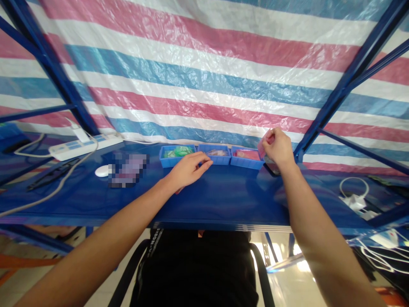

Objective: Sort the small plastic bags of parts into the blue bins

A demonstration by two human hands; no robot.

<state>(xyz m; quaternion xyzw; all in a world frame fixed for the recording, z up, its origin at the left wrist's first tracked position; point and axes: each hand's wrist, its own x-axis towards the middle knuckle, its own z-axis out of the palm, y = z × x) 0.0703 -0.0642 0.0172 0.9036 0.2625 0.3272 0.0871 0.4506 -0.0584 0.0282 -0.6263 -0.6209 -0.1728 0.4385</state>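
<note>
Three small blue bins stand in a row at the back of the blue table (223, 196). The left bin (177, 155) holds green packets, the middle bin (214, 154) pale ones, the right bin (246, 157) pink ones. My left hand (188, 169) rests on the table just in front of the left and middle bins, fingers curled together, with nothing visible in them. My right hand (278, 147) hovers at the right end of the right bin, pinching a small pink packet (262, 145). A dark flat object (271, 168) lies under that hand.
A white power strip (84, 146) with cables lies at the back left, near a white oval object (102, 171) and a blurred patch. A white charger and coiled cable (354, 198) sit at the right. Blue frame posts (345, 85) rise on both sides before a striped tarp.
</note>
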